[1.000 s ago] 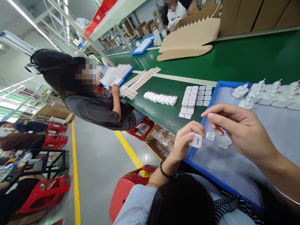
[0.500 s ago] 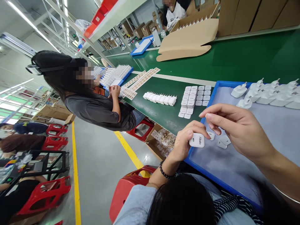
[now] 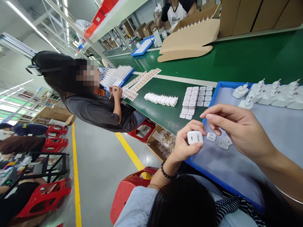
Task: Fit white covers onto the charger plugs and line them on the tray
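Observation:
My left hand [image 3: 182,147] grips a white charger [image 3: 194,138] above the left edge of the blue-rimmed tray [image 3: 214,98]. The charger's printed face, with a small port slot, is turned toward me; its prongs are out of sight. To the right, my right hand [image 3: 246,134] hovers over the tray, its fingers loosely bent and apart, with nothing visible in them. Below its fingertips lies a small white cover plate [image 3: 211,136], and two overlapping cover plates [image 3: 223,145] rest beside it. White plug chargers [image 3: 267,96] stand in rows at the tray's far side, prongs up.
Stacked white cover plates [image 3: 190,100] and a row of chargers [image 3: 161,99] sit on the green table [image 3: 163,117]. A co-worker [image 3: 94,105] sits at left, handling something small. Flat cardboard [image 3: 187,41] lies farther back. A red stool [image 3: 132,189] stands below at left.
My left thumb has moved down to the charger's lower edge, and the charger has shifted slightly left and up, tilting. My right hand is nearly still. The person across the table has raised a gloved hand.

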The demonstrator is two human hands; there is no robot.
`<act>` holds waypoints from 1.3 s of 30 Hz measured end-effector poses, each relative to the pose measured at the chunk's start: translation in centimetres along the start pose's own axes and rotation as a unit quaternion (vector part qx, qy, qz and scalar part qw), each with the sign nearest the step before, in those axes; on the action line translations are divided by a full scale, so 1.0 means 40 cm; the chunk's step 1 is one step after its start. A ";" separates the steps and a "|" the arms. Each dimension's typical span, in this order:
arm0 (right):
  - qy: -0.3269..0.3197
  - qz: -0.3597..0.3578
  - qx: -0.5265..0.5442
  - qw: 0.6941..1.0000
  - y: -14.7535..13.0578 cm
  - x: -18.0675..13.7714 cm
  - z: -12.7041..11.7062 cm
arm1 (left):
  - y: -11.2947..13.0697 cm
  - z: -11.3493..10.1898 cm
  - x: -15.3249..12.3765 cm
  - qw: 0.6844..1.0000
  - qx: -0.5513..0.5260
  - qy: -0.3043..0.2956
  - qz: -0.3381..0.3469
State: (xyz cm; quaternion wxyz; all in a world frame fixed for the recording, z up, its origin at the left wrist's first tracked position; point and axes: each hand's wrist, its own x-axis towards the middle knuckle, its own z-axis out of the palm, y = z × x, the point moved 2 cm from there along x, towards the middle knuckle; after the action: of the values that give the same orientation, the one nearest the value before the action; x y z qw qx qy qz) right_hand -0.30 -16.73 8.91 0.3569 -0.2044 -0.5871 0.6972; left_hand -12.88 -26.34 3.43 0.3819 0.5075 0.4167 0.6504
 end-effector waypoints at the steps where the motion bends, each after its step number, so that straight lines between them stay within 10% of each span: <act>1: 0.000 -0.001 0.000 1.000 0.000 0.000 0.000 | -0.002 0.001 0.000 1.000 -0.002 0.006 0.008; 13: -0.004 -0.015 -0.095 0.995 -0.028 0.014 -0.043 | -0.017 0.027 0.034 0.970 -0.180 0.079 -0.143; 17: -0.130 0.003 -0.325 0.937 0.022 0.028 -0.038 | -0.024 0.040 0.050 0.904 -0.331 0.123 -0.239; 21: -0.089 0.026 -0.517 0.851 0.089 0.041 -0.008 | -0.034 0.032 0.055 0.876 -0.358 0.200 -0.255; 27: -0.092 0.064 -0.507 0.855 0.119 0.055 0.017 | -0.042 0.013 0.043 0.881 -0.308 0.221 -0.283; 33: -0.023 0.062 -0.470 0.880 0.125 0.085 -0.021 | -0.047 -0.041 0.041 0.955 -0.140 0.065 -0.254; 36: 0.033 0.064 -0.547 0.834 0.103 0.104 -0.090 | -0.054 -0.103 0.069 0.977 0.118 0.024 -0.178; 39: 0.017 0.114 -0.638 0.761 0.102 0.119 -0.169 | -0.076 -0.181 0.123 0.863 0.486 0.081 -0.113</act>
State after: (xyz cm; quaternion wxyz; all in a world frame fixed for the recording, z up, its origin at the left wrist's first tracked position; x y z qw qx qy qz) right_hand 0.25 -8.90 4.09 0.0718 -0.4624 -0.8622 0.1938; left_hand -20.71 -21.85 1.30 0.1226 0.5240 0.7640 0.3560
